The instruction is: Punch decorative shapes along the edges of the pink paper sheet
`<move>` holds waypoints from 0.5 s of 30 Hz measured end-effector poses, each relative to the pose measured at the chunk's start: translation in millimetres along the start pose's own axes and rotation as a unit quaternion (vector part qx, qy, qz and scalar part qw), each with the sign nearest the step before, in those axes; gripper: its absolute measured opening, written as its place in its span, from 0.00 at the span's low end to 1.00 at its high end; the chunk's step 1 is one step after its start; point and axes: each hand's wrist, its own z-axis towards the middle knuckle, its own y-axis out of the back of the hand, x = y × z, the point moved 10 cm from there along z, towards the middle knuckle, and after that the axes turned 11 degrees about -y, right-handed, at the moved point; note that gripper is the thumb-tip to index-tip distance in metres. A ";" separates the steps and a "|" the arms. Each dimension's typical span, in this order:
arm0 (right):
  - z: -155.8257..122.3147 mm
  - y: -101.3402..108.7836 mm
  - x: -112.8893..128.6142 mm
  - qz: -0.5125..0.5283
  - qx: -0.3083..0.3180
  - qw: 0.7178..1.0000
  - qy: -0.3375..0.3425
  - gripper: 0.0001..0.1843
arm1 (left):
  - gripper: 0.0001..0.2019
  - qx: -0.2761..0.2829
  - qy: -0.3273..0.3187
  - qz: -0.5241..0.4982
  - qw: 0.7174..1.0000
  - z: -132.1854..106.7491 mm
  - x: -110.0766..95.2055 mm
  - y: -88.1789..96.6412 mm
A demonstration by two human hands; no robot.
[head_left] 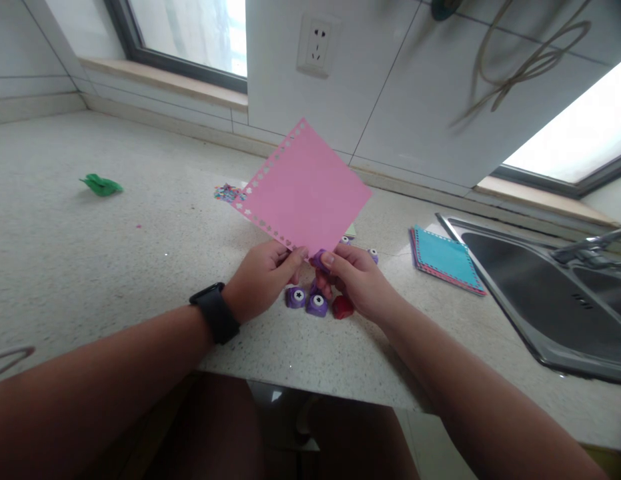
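Note:
A pink sheet of paper [310, 187] is held up cornerwise above the counter, with rows of small punched shapes along its two left edges. My left hand [263, 280] pinches it near the bottom corner between thumb and fingers. In my right hand [357, 277] is a purple craft punch [320, 259], closed around at the sheet's bottom corner, thumb on top. Below the hands, purple punches [317, 305] with white star-marked tops and a red punch [343, 307] rest on the counter. More punches are partly hidden behind my right hand.
Small colourful paper bits [227, 193] lie in a pile behind the sheet's left corner. A crumpled green piece [101, 185] is at the far left. Stacked coloured sheets [445, 257] with punched edges sit beside the steel sink [520, 293] on the right. A tiled wall [390, 40] stands behind.

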 end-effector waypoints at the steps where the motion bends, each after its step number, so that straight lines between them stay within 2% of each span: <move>1: 0.0 0.1 -0.2 0.001 0.001 1.000 0.000 0.14 | 0.20 0.000 -0.001 0.000 1.000 -0.1 -0.3 0.1; 10: -1.2 0.9 1.5 0.027 -0.008 1.000 0.005 0.14 | 0.19 0.011 -0.009 -0.029 0.999 0.1 -2.3 -3.8; 15: -3.3 1.0 4.9 0.003 -0.021 1.000 0.012 0.15 | 0.19 0.021 -0.005 -0.039 0.999 -0.6 -1.6 -4.7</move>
